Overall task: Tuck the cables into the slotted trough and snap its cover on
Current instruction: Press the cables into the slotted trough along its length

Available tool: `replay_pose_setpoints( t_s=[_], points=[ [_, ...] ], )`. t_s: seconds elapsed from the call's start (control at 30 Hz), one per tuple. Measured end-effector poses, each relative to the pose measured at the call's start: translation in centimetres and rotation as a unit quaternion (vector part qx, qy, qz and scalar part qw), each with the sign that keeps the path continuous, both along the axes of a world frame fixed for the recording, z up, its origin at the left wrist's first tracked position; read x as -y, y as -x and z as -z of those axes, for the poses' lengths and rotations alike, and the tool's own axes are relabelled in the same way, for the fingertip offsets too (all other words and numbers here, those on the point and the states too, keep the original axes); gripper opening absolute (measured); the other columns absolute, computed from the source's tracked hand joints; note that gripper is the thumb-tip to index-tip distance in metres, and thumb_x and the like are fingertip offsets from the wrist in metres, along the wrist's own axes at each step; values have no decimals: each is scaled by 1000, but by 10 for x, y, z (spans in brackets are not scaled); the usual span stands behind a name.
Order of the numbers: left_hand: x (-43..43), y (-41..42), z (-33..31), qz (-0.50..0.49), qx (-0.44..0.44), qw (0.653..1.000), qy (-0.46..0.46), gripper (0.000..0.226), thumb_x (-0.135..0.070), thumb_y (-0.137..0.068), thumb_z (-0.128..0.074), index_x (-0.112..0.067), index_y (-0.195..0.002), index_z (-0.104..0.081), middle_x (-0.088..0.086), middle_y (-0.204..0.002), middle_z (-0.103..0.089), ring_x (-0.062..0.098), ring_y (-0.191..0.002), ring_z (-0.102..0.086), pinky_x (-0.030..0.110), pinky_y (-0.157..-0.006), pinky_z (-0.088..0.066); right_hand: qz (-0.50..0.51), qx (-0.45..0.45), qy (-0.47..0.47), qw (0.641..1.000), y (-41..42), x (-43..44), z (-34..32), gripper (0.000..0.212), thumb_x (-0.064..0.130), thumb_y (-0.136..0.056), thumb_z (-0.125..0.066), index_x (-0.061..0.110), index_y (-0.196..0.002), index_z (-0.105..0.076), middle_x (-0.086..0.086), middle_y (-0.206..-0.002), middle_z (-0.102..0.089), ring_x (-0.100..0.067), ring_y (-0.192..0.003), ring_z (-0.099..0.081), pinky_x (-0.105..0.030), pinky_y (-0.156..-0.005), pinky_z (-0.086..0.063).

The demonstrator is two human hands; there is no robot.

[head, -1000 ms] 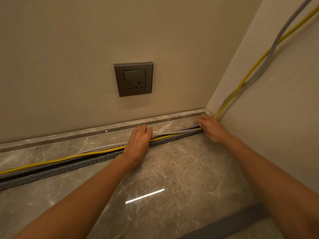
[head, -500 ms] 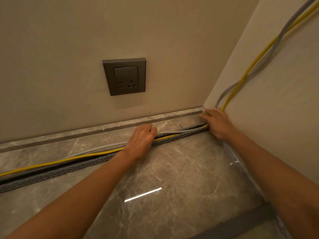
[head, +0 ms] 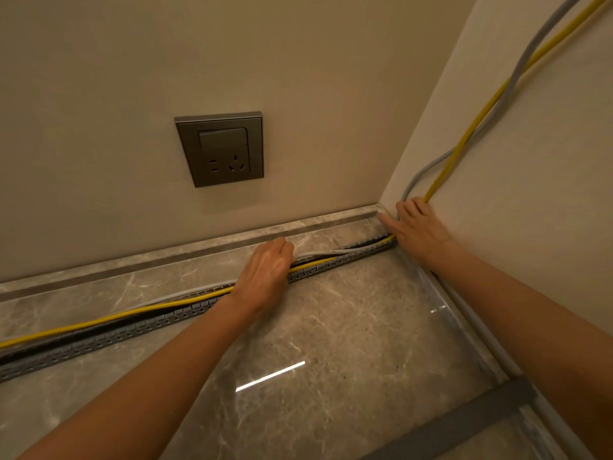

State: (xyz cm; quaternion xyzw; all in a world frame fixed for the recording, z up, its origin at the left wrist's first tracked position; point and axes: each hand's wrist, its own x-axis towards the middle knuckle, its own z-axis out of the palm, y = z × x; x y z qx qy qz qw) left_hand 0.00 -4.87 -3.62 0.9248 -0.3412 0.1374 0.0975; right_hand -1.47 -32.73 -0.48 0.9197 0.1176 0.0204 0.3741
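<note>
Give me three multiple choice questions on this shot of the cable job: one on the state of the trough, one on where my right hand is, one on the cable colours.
1. The slotted trough is:
A covered end to end
B uncovered, slots showing
C covered on its left half only

2. The right hand is:
A at the trough's far left end
B lifted, touching nothing
C in the corner where the walls meet

3. The cables are:
A one yellow cable and one grey cable
B one red, one black
C both white

Answers:
1 B: no cover lies on it and its slotted wall shows.
2 C: its fingers lie where both cables come down the wall.
3 A: both colours run along the trough.
</note>
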Motion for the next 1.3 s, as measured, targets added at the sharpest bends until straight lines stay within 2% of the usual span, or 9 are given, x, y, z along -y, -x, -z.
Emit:
replay_pose_setpoints(
  t_s=[0.1,0.2,0.4,0.53,0.77,0.97,1.1,1.23,1.3],
  points=[
    [3,4,2,-8,20,1000,0,45,5,-37,-87,-14,-57,-51,3,-52,-57,17,-40,-51,20,-46,-24,58,11,29,998,7,-13,-10,62,14,-71,-23,24,-113,-67,-11,-77,-64,-27,-75,-58,-35,-78,-28],
    [7,7,2,12,21,1000,1,43,3,-40,-88,-14,-58,-52,3,-52,-57,17,-41,-52,23,-39,-33,103,2,18,995,11,-12,-10,57,11,-92,-19,20,-148,-13,-12,-126,-45,-28,-119,-42,-38,-105,-17],
    [12,8,-8,14,24,999,-26,36,6,-43,-84,-10,-53,-53,7,-50,-54,23,-40,-49,23,-45,-22,184,-24,-18,983,1,-22,-5,58,19,-99,-22,20,-148,9,-10,-137,-29,-27,-131,-25,-38,-109,-7],
    [10,10,-9,58,45,994,-79,24,0,-48,-79,-9,-58,-59,7,-58,-55,24,-47,-52,25,-45,-25,182,-15,-107,977,11,-27,-7,61,12,-96,-28,18,-149,1,-12,-137,-33,-29,-130,-28,-37,-114,-16],
    [1,13,-1,103,117,969,-194,17,-12,-51,-77,-15,-67,-70,0,-63,-64,16,-52,-59,21,-47,-44,97,-26,-362,927,14,-71,8,37,0,-86,-44,7,-119,-57,-16,-130,-48,-32,-123,-39,-37,-106,-27],
    [-8,18,-2,95,115,971,-187,30,-19,-62,-70,-7,-88,-75,1,-70,-69,16,-58,-63,21,-51,-47,-23,-111,-409,906,33,-105,30,57,10,-86,-32,11,-142,-35,-15,-149,-36,-30,-139,-32,-42,-117,-17],
    [-18,20,-12,26,-55,989,-138,43,-13,-95,-36,-11,-137,-41,13,-118,-56,31,-107,-54,36,-86,-43,-2,-103,-383,918,38,-107,32,52,15,-99,-38,20,-148,-19,-9,-158,-11,-26,-147,-10,-34,-118,-2],
    [-45,18,-16,-26,-138,986,-86,39,-25,-96,-42,-9,-131,-45,14,-126,-53,33,-113,-51,39,-90,-41,-35,-5,-376,926,46,-116,37,55,-3,-63,-81,2,-115,-63,-23,-118,-62,-36,-103,-65,-38,-83,-55],
    [-58,18,-18,-46,-163,983,-72,39,-30,-94,-46,-7,-125,-49,13,-124,-52,32,-112,-52,39,-89,-41,-55,20,-375,925,52,-126,35,44,0,-56,-85,2,-98,-69,-15,-96,-69,-29,-83,-69,-31,-67,-58]
  ],
)
